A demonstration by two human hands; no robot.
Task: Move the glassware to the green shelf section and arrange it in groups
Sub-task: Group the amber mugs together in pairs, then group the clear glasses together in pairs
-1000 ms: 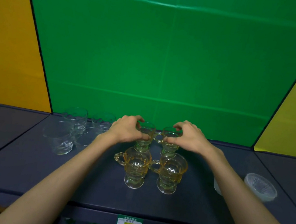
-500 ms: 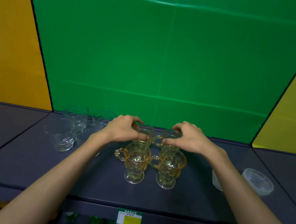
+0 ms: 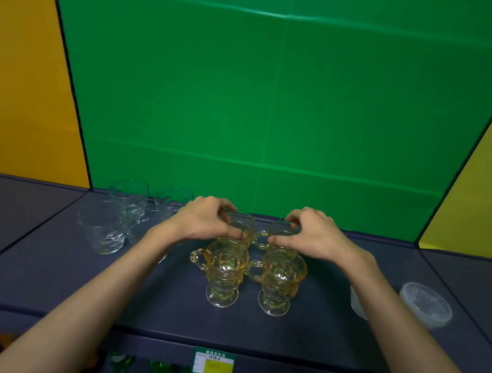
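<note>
Several amber footed mugs stand in a two-by-two block on the dark shelf [image 3: 40,268] before the green back panel [image 3: 275,96]. My left hand [image 3: 202,221] grips the rim of the back left amber mug [image 3: 241,226]. My right hand [image 3: 313,236] grips the rim of the back right amber mug [image 3: 279,233]. The front left mug [image 3: 224,272] and front right mug [image 3: 280,281] stand free, handles pointing left. Clear tumblers [image 3: 104,227] cluster at the left.
Two clear ribbed bowls [image 3: 424,305] sit on the shelf at the right, one partly hidden by my right forearm. Yellow panels flank the green one. A price label [image 3: 213,363] hangs on the shelf's front edge, with bottles on a lower shelf below.
Both hands have lowered the two back mugs closer behind the front pair; they now sit just behind them. My view has tilted slightly.
</note>
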